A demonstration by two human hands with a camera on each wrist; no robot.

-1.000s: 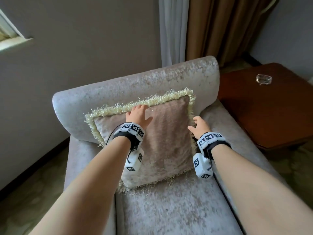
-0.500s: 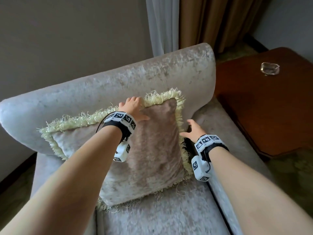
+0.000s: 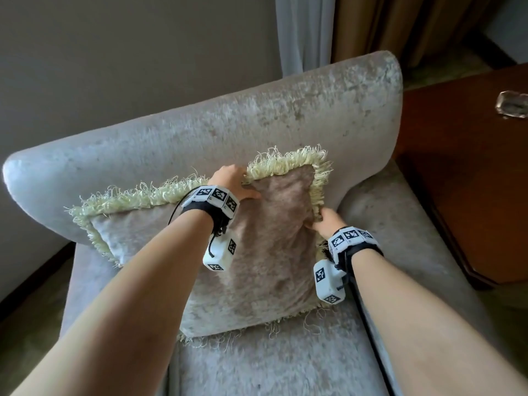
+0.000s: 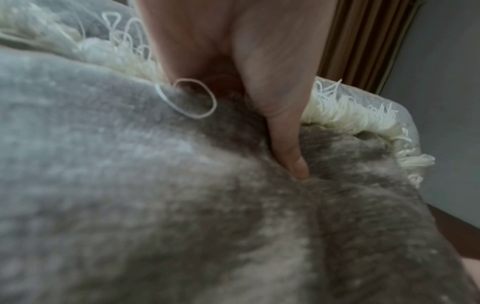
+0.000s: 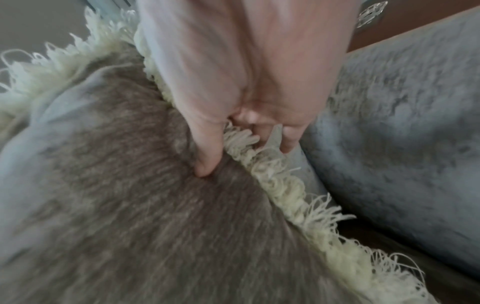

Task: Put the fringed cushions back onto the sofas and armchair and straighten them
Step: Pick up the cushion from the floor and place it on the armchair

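Observation:
A taupe velvet cushion (image 3: pixel 265 252) with a cream fringe leans against the back of a pale grey armchair (image 3: pixel 257 115), tilted, its lower corner on the seat. My left hand (image 3: pixel 233 182) grips the cushion's top edge, thumb pressed into the front face (image 4: pixel 293 162), fingers hidden behind the fringe. My right hand (image 3: pixel 325 220) pinches the cushion's right edge, thumb on the velvet (image 5: pixel 205 164) and fingers curled behind the fringe (image 5: pixel 275 181).
A dark wooden side table (image 3: pixel 468 172) stands right of the armchair, with a glass ashtray (image 3: pixel 513 102) on it. A grey wall (image 3: pixel 114 52) and curtains (image 3: pixel 357 24) rise behind. The armchair's right arm (image 3: pixel 400 224) lies beside my right hand.
The cushion has shifted to the right and turned. My left hand moved from its front face to grip the top edge, and my right hand closed on the right fringe edge.

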